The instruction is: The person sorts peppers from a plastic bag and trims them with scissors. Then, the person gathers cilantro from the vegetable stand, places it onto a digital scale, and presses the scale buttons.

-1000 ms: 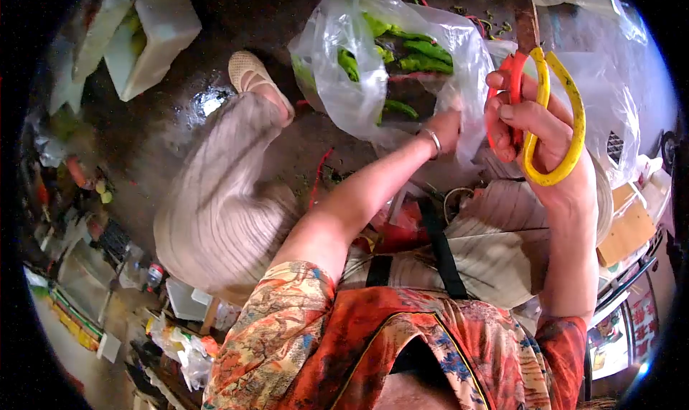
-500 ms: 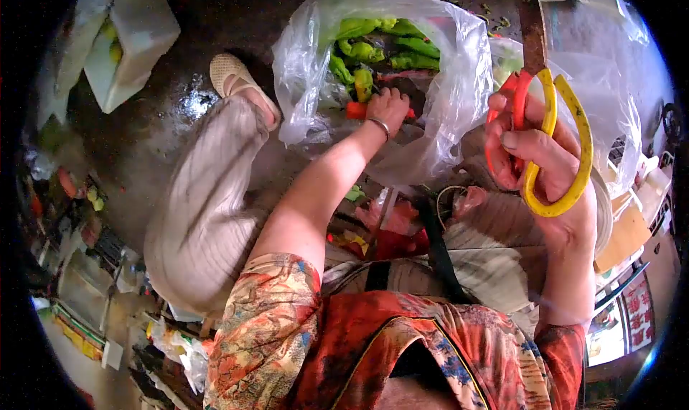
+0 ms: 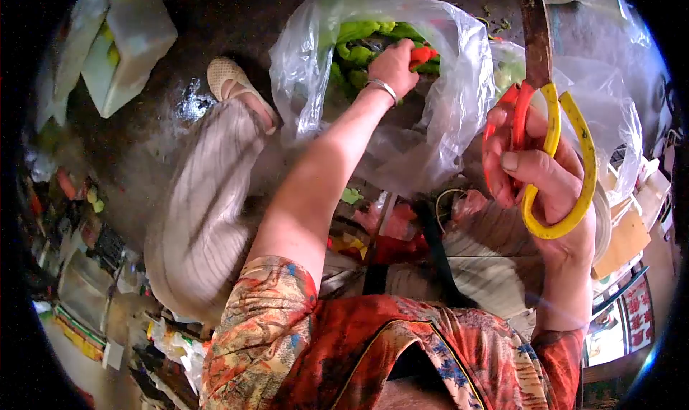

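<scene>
My left hand [image 3: 393, 68] reaches inside the clear plastic bag [image 3: 301, 72], its fingers closed on a red object [image 3: 423, 57] that looks like a pepper. Green peppers [image 3: 357, 31] lie around the fingers in the bag. To the right of the bag, my right hand [image 3: 549, 173] is wrapped round the scissors, which have one red handle [image 3: 522, 115] and one yellow handle [image 3: 590, 166]. The rusty blades [image 3: 536, 44] point away from me.
A white foam box [image 3: 136, 44] stands on the dark floor at upper left. Another clear plastic bag [image 3: 610, 115] lies at the right, above a cardboard piece [image 3: 623, 245]. My shoe [image 3: 233, 80] rests left of the pepper bag.
My left hand has moved from the bag's right side to the peppers inside and lifted the red object slightly up and right. My right hand, with the scissors, has sunk a little in view.
</scene>
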A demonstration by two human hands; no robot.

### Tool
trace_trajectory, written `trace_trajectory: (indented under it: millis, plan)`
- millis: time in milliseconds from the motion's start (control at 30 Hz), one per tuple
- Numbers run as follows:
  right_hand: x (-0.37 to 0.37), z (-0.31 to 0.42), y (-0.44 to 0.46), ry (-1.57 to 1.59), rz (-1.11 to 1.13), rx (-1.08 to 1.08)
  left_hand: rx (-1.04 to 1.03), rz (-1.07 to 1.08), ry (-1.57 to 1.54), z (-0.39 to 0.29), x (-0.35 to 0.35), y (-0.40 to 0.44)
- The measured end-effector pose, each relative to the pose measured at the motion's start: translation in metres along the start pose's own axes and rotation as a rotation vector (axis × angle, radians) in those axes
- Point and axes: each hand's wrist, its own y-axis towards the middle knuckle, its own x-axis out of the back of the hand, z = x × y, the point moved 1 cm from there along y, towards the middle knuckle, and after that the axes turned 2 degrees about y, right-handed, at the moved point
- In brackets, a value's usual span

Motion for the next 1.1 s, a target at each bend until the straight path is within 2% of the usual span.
trace_trajectory:
  millis: [33,67,233,333,467,567,667,767,833,900,933,1000,1033,1067,1100]
  plan:
    - [0.0,0.0,0.0,-0.002,-0.004,-0.002,-0.092,-0.026,0.102,-0.006,-0.003,-0.001]
    - [-0.001,0.001,0.001,0.006,0.011,-0.005,-0.051,0.069,0.174,-0.012,-0.008,-0.003]
    - [-0.006,0.005,0.005,0.015,-0.003,-0.027,-0.154,0.106,0.509,-0.024,-0.036,0.004]
    - [-0.004,0.003,0.008,0.057,0.019,-0.032,-0.163,0.036,0.571,-0.023,-0.04,0.011]
    - [-0.013,0.003,0.01,-0.043,-0.052,0.015,-0.124,0.103,0.585,-0.02,-0.041,0.021]
    - [-0.012,0.004,0.01,-0.053,-0.06,-0.008,-0.203,0.043,0.612,-0.016,-0.04,0.015]
    - [-0.011,0.006,0.01,-0.053,-0.051,0.011,-0.242,0.112,0.516,-0.005,-0.041,0.003]
    - [-0.014,0.008,0.006,-0.066,-0.067,0.02,-0.184,0.146,0.491,0.003,-0.046,-0.002]
    - [-0.015,0.014,0.001,-0.038,-0.076,-0.051,-0.153,0.14,0.504,0.004,-0.053,-0.001]
    - [-0.007,0.003,0.002,0.131,0.033,-0.082,-0.034,0.19,0.475,-0.013,-0.041,0.001]
    - [-0.004,0.005,0.001,0.08,0.108,-0.025,-0.118,0.164,0.431,-0.001,-0.046,0.004]
    - [-0.004,-0.001,0.0,0.172,0.165,0.043,-0.291,0.119,0.351,0.024,-0.058,0.011]
    - [-0.004,-0.002,0.0,0.172,0.197,0.087,-0.17,0.127,0.407,-0.005,-0.031,0.005]
    - [-0.003,-0.002,0.0,0.179,0.248,0.109,-0.082,0.18,0.391,0.001,-0.034,0.007]
    - [0.0,-0.001,0.001,0.175,0.267,0.128,-0.087,0.217,0.418,0.026,-0.045,0.015]
